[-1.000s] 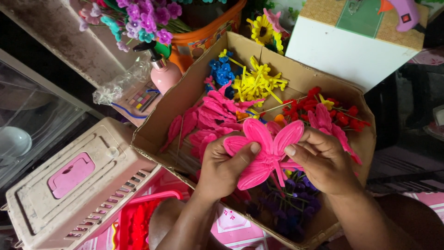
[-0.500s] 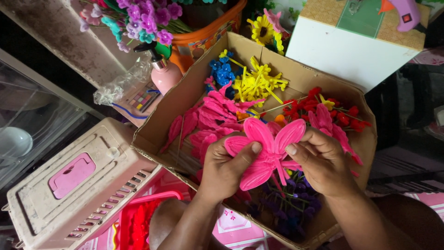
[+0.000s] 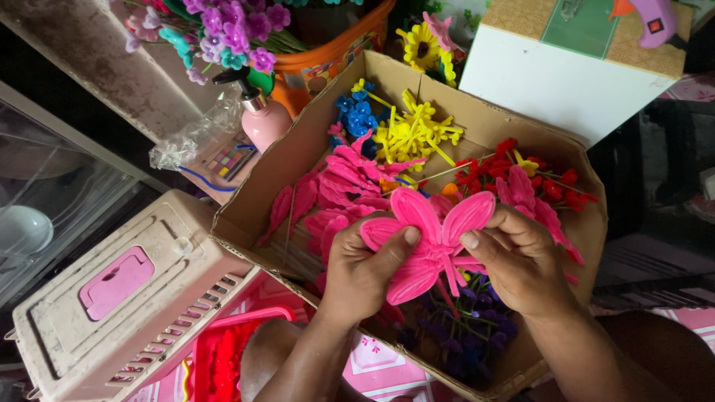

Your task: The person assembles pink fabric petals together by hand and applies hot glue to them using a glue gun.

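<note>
Pink petal flower [image 3: 430, 242] over cardboard box [image 3: 313, 149]; pinched by left hand [image 3: 361, 272] and right hand [image 3: 518, 260] fingers. Best gripped lightly, petals kept fanned.

Both forearms rise from the bottom edge of the frame toward its centre, bare and angled slightly inward. The left hand [image 3: 361, 272] sits just left of centre, fingers curled, thumb stretched to the right and pressed flat. The right hand [image 3: 521, 260] sits just right of centre, knuckles up, its thumb and fingertips pinched together and pointing left toward the other hand.
</note>
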